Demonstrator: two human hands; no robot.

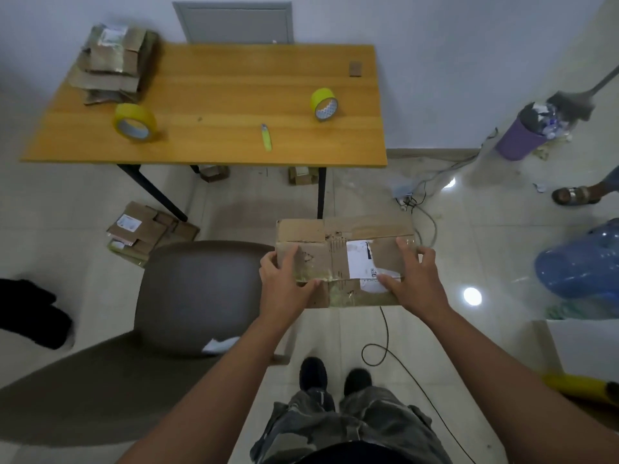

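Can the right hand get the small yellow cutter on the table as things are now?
Probably not at once: the right hand grips the cardboard box together with the left hand, and the cutter lies farther off on the table.

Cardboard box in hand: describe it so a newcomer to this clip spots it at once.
Start at the wooden table; just in front of it, right of the grey chair, the left hand and right hand grip the cardboard box by its ends. Other cardboard lies in a table pile and a floor pile; only this one is held in the air.
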